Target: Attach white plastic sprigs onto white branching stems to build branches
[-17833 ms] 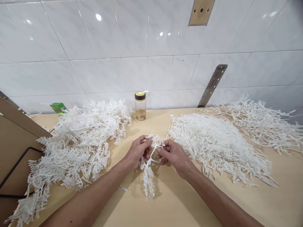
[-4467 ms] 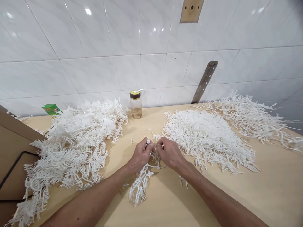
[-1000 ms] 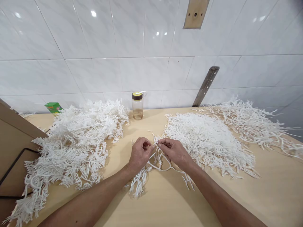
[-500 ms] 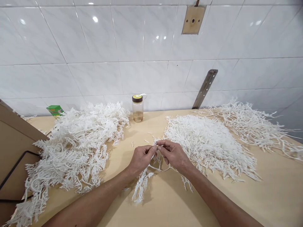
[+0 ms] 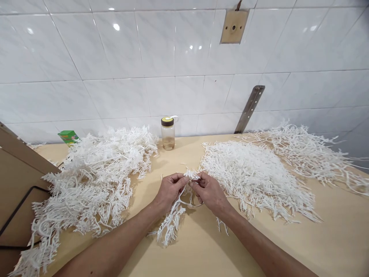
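Both hands meet over the middle of the table, pinching a white branching plastic sprig (image 5: 171, 223). My left hand (image 5: 172, 190) is closed, thumb and forefinger on the sprig's upper part. Close beside it, my right hand (image 5: 209, 192) pinches the same piece from the other side. Short spiky tips (image 5: 190, 174) stick up between the fingertips, and thin forked stems hang below both hands. To the right of my right hand lies a pile of small white spiky pieces (image 5: 250, 175). Exactly where the fingertips grip is partly hidden.
A large heap of branching white sprigs (image 5: 95, 181) covers the left side, with a green box (image 5: 68, 137) behind. A bottle (image 5: 168, 134) stands near the tiled wall. Bare white stems (image 5: 308, 154) lie far right. A metal strip (image 5: 250, 109) leans on the wall.
The fingertips have moved slightly apart, and a tuft of spiky tips now shows between them. The hanging sprig has shifted a little left.
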### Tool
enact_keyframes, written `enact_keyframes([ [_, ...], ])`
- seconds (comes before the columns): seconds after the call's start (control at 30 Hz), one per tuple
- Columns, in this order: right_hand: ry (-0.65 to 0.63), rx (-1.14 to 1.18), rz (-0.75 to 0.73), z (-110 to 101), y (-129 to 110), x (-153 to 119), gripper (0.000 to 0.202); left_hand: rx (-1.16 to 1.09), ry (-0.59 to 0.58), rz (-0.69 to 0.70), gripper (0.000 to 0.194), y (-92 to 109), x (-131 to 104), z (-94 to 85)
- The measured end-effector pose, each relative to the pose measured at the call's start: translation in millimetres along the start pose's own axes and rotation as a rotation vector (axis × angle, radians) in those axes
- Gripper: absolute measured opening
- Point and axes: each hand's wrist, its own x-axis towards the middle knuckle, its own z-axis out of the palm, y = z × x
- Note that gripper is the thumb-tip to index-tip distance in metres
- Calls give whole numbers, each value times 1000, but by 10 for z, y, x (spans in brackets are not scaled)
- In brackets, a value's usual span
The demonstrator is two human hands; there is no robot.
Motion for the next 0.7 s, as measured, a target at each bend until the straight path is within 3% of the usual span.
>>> enact_keyframes([
  [0.2, -66, 59, 12, 7, -3, -26, 21, -133, -7, -53, 39, 11, 23, -11],
  [0.43, -134, 11, -25, -127, -120, -28, 29, -53, -42, 0, 40, 122, 74, -86],
  [0.57, -247, 84, 5, -186, -108, -9, 33, 15, -75, -29, 40, 175, 62, -106],
  [0.7, -204, 128, 53, -218, -78, 28, 35, 8, -130, -57, 40, 160, 74, -129],
])
